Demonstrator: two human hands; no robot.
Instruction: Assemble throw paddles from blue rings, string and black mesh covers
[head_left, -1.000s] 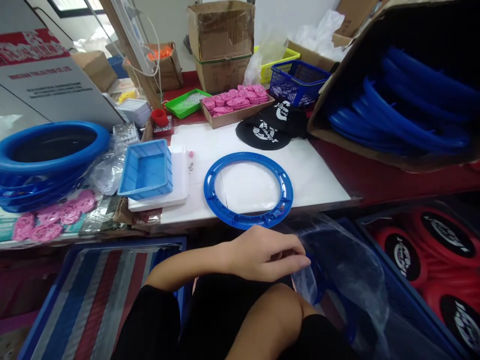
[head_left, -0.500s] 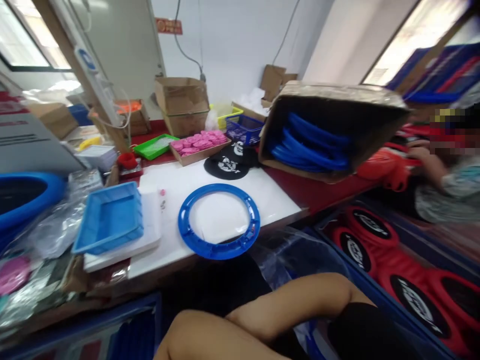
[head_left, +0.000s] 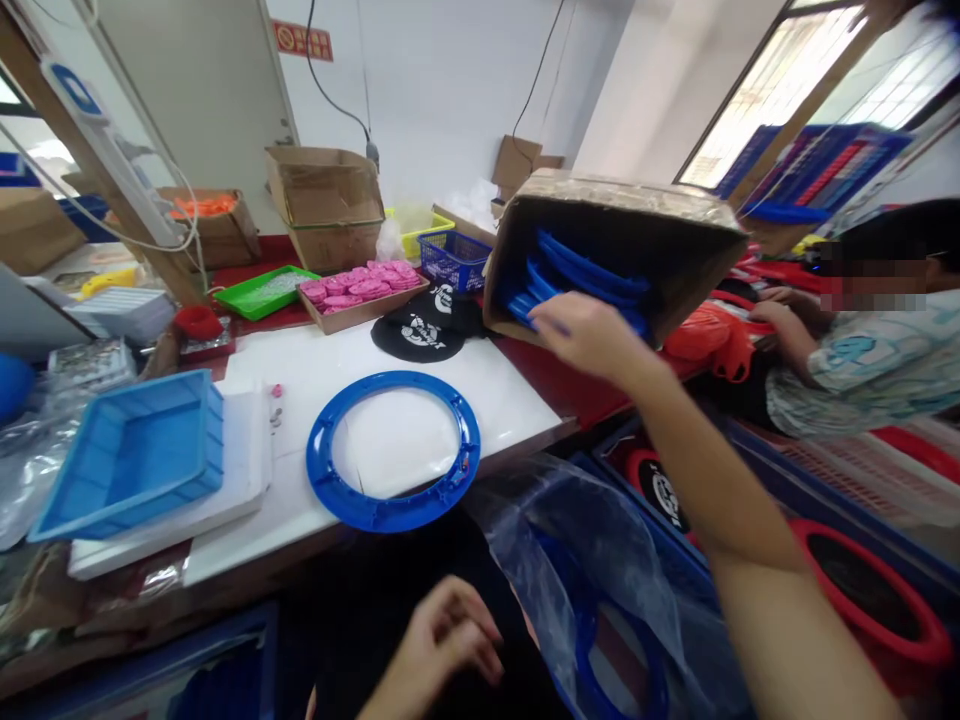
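Observation:
My right hand (head_left: 581, 332) reaches across to the mouth of a tilted cardboard box (head_left: 705, 235). Its bent fingers are at the front edge of the blue plastic rings (head_left: 592, 268) stacked inside; no firm hold on one shows. Low over my lap is my left hand (head_left: 454, 635), fingers loosely curled and apart, with nothing in them. Lying on the white tabletop in front of me is a single blue ring (head_left: 324, 462), its channelled side up. Black round fabric pieces with white print (head_left: 421, 335) lie behind it.
A light blue tray (head_left: 142, 450) stands at the left. Behind are pink parts in a shallow box (head_left: 364, 285) and a green tray (head_left: 262, 290). Clear plastic bagging (head_left: 525, 520) with blue rings hangs below right. Red rings (head_left: 870, 580) fill a crate at right, beside a seated person (head_left: 862, 330).
My arms, crossed low before, have parted: the right has risen to the box of blue rings, the left hand has come into view over my lap. The view has shifted right.

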